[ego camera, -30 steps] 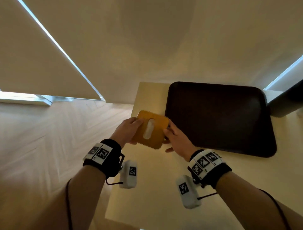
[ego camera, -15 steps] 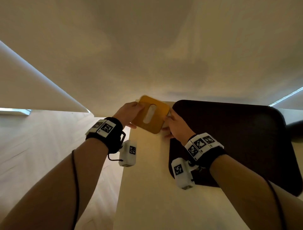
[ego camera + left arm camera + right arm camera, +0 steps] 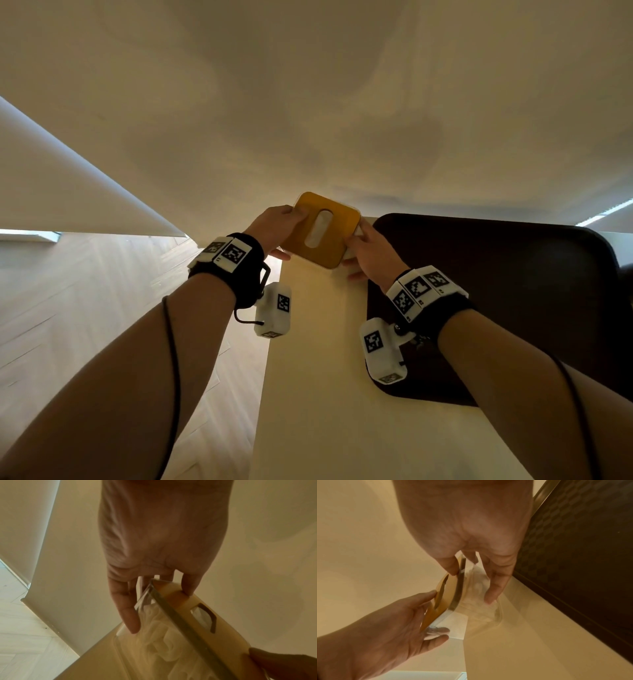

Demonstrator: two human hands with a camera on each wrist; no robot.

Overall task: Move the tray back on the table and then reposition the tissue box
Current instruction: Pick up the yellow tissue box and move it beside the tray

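The dark brown rectangular tray with rounded corners (image 3: 496,301) lies flat on the pale cream table (image 3: 315,394), filling the right half of the head view, with no hand on it. So the first half of the task looks done, and the work in hand is the second half: repositioning the tissue box.

The tissue box with a mustard-yellow lid and clear plastic body (image 3: 320,230) sits in the centre of the head view, at the far left corner of the table, just beside the tray's far left corner. Both hands grasp it. The left hand (image 3: 277,228) holds its left side, thumb on the lid and fingers (image 3: 126,609) spread down the clear wall. The right hand (image 3: 371,255) holds the right side the same way, one finger on the lid edge and the others (image 3: 494,586) against the clear wall. White tissue shows through the body in both wrist views.

Whether the base rests on the table or is held just above it, I cannot tell; the box appears tilted, lid leaning towards the camera. It is not yet released, so this step is unfinished.

The lid faces up. Its oval slot runs from lower left to upper right in the head view, so the slot's long axis points away from the person, skewed to the table edge.
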